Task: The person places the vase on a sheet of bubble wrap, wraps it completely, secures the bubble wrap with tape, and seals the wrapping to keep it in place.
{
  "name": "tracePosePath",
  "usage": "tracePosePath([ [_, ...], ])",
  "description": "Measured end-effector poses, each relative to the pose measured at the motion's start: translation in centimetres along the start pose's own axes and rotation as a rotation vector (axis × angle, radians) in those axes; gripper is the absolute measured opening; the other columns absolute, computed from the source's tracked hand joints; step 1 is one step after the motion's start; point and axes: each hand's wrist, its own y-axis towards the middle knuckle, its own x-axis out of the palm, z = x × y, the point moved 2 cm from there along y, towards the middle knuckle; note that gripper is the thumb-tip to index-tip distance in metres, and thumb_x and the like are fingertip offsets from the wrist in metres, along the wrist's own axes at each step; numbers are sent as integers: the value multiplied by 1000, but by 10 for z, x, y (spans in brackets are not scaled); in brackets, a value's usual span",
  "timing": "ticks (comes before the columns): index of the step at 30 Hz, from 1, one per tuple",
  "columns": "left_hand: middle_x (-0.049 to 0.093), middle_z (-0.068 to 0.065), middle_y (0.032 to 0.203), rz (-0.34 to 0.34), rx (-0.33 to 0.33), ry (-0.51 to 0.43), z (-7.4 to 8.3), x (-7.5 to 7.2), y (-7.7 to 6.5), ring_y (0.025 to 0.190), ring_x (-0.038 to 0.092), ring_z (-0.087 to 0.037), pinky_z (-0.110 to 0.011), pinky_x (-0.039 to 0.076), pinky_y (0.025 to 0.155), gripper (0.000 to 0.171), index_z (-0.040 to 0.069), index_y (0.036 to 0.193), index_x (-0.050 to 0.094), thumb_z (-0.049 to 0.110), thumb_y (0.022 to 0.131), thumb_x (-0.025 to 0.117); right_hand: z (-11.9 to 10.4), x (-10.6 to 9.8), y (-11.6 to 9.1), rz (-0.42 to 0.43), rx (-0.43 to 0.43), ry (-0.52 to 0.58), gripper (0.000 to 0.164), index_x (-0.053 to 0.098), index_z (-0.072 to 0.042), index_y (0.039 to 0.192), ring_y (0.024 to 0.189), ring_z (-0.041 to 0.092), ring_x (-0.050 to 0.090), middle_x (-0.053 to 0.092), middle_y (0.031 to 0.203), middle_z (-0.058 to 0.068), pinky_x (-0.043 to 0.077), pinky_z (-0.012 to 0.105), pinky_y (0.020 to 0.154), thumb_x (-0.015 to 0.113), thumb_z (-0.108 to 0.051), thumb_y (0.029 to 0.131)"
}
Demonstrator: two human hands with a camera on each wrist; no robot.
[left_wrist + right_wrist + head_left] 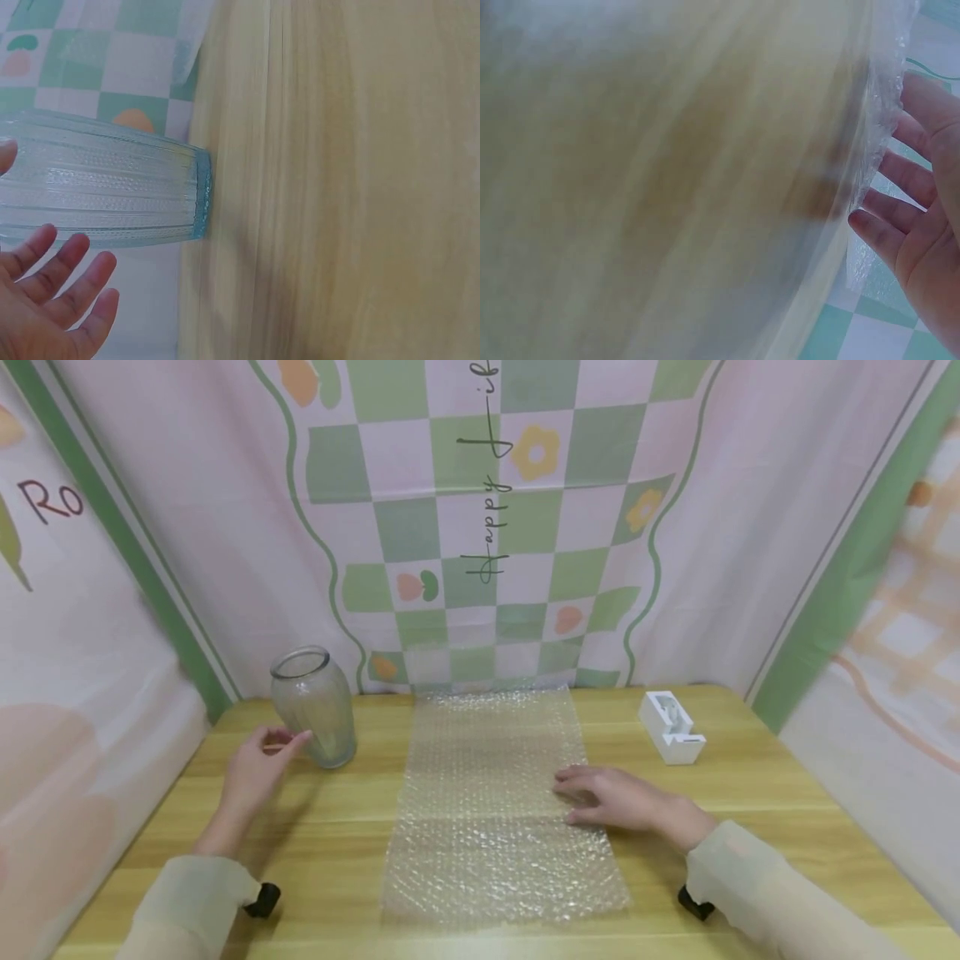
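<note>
A clear ribbed glass vase [322, 706] stands upright at the back left of the table. My left hand [255, 768] is beside it, thumb and fingers spread apart at its near side. The left wrist view shows loosely bent fingers [64, 274] next to the vase wall [112, 180], not wrapped round it. A sheet of bubble wrap [502, 827] lies flat down the middle of the table. Over its right edge is my right hand [626, 797], fingers extended and slightly bent. In the right wrist view those fingertips are right at the wrap [889, 90].
A small white tape dispenser [667, 735] with a clear roll stands at the back right of the wooden table [757, 827]. Behind the table hangs a green checked curtain [465, 527], which the wrap's far end meets. Printed cloth also hangs at both sides.
</note>
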Motion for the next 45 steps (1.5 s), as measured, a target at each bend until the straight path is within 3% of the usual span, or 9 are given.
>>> tracePosePath([
  [8, 40, -29, 151, -27, -41, -54, 2, 0, 5, 131, 49, -48, -58, 50, 100, 95, -5, 148, 35, 62, 89, 70, 0, 2, -2, 10, 7, 42, 54, 63, 0, 137, 138, 46, 45, 52, 148, 23, 34, 61, 112, 71, -35, 96],
  [14, 25, -29, 161, -12, -56, -237, 7, 4, 14, 141, 37, -50, -60, 44, 107, 112, 5, 162, 8, 45, 87, 81, -2, 2, -2, 22, -7, 55, 54, 63, 0, 136, 137, 48, 45, 52, 148, 24, 35, 63, 111, 70, -36, 97],
  [19, 15, -27, 165, 9, -81, -319, 11, 11, 20, 145, 29, -48, -60, 39, 111, 119, 12, 163, -3, 40, 86, 84, -2, 0, -2, 19, -2, 60, 54, 63, 0, 137, 137, 47, 45, 52, 148, 23, 34, 63, 111, 70, -36, 97],
  [30, 9, -23, 168, 115, -70, -356, 23, 26, 28, 151, 15, -44, -63, 18, 120, 127, 20, 164, -6, 31, 81, 88, -1, 0, -2, 5, 11, 77, 53, 62, 0, 137, 137, 48, 44, 52, 148, 23, 34, 64, 112, 70, -35, 97],
  [38, 7, -23, 168, 178, -127, -449, 25, 35, 34, 151, 14, -46, -64, 16, 120, 130, 26, 164, -8, 24, 79, 90, 0, 1, -2, 12, 28, 106, 54, 62, 0, 137, 138, 48, 43, 52, 148, 22, 33, 63, 112, 71, -36, 97],
  [45, 7, -23, 168, 210, -108, -482, 23, 40, 36, 151, 13, -46, -62, 15, 121, 130, 27, 164, -7, 21, 79, 90, 1, 2, -2, 10, 38, 115, 55, 62, -1, 138, 139, 49, 42, 52, 148, 22, 32, 64, 112, 71, -36, 96],
])
